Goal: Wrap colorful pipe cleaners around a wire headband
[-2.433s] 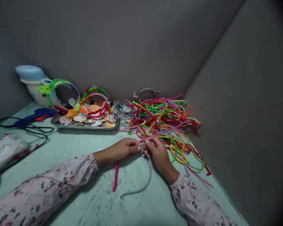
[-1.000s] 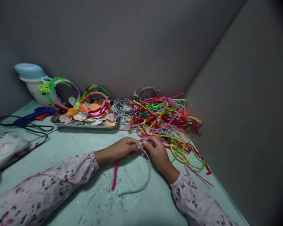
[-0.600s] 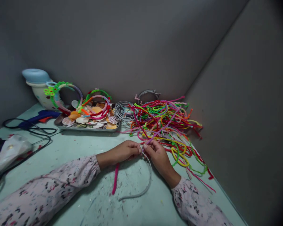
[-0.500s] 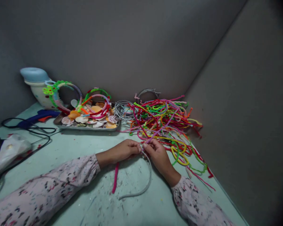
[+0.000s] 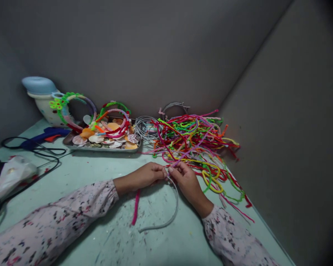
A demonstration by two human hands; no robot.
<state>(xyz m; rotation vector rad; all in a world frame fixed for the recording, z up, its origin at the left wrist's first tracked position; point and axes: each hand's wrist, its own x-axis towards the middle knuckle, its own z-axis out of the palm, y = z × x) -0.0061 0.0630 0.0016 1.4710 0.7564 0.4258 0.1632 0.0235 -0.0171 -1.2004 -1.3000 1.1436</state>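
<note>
My left hand (image 5: 152, 174) and my right hand (image 5: 185, 181) meet fingertip to fingertip above the table. Between the left thumb and fingers is pinched the end of a grey wire (image 5: 176, 207), whose free length curves down and back to the left. The right hand pinches a purple pipe cleaner (image 5: 195, 147) where it meets the wire; its long end sticks up to the right, over the pile. Exactly how the two cross is hidden by my fingers. A magenta pipe cleaner (image 5: 135, 208) shows below my left wrist.
Behind my hands lies a tangled pile of colourful pipe cleaners (image 5: 188, 129). Left of it are a wire coil (image 5: 144, 127) and a metal tray (image 5: 105, 149) of shells with decorated hoops. A blue glue gun (image 5: 41, 137), black cord, plastic bag (image 5: 18, 171) and lidded bottle (image 5: 48, 107) stand farther left.
The hands stay almost in place, still pinching the wire and the purple pipe cleaner, with only tiny finger shifts. The whole view has moved very slightly.
</note>
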